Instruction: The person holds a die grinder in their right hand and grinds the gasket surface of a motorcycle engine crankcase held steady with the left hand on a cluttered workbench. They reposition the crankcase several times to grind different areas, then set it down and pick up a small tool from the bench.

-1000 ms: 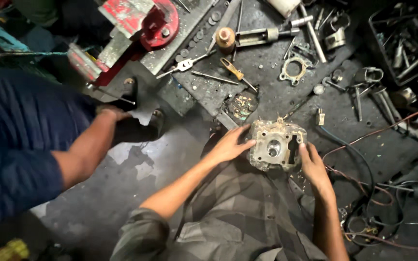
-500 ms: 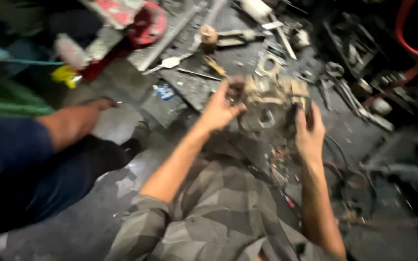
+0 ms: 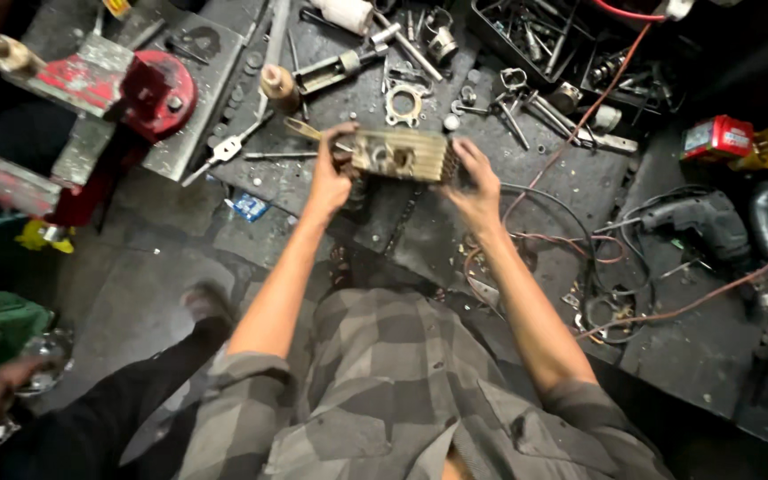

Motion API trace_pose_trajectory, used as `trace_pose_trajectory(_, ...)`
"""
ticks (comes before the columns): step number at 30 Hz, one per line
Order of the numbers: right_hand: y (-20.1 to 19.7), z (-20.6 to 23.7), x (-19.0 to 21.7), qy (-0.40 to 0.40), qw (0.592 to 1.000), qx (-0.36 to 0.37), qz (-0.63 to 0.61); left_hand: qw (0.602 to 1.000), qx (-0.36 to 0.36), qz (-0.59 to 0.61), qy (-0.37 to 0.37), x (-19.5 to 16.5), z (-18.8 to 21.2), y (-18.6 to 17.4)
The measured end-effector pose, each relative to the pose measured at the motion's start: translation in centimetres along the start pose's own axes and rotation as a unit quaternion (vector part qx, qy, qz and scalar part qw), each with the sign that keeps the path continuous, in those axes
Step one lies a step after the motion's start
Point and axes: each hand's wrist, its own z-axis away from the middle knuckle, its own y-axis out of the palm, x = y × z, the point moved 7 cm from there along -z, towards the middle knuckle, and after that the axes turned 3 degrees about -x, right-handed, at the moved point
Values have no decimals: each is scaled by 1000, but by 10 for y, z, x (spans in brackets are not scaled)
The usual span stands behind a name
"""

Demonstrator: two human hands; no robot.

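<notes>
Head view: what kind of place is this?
Likely a small mechanical repair workshop, worked at floor level. Both hands, left hand and right hand, hold a grimy finned metal engine part over loose wrenches and gaskets; a red bench vise and a dark power drill lie nearby.

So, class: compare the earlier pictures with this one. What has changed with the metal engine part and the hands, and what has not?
The finned metal engine part has been turned: its open face showed before, its finned side shows now. The left hand and right hand still grip its two ends. The red vise and scattered tools stay put.
</notes>
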Motion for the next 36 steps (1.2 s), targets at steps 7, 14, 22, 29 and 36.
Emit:
trace_pose_trajectory(7, -20, 0, 12, 23, 999, -14, -21, 999, 14, -48, -15, -13, -6, -5)
trace_pose_trajectory(14, -91, -39, 88, -53, 957, -77, -275, 989, 53, -10, 139, -162, -16, 19)
trace_pose_trajectory(22, -123, -35, 144, -65, 915, -179, -355, 956, 165, 176, 167, -220, 1, 87)
trace_pose_trajectory(29, -148, -14, 168, -100, 925, -197, -308, 952, 175, 186, 167, -239, 22, 107)
trace_pose_trajectory(36, -193, -5, 136, 37, 755, -119, -644, 956, 187, 85, 209, -304, 53, 123)
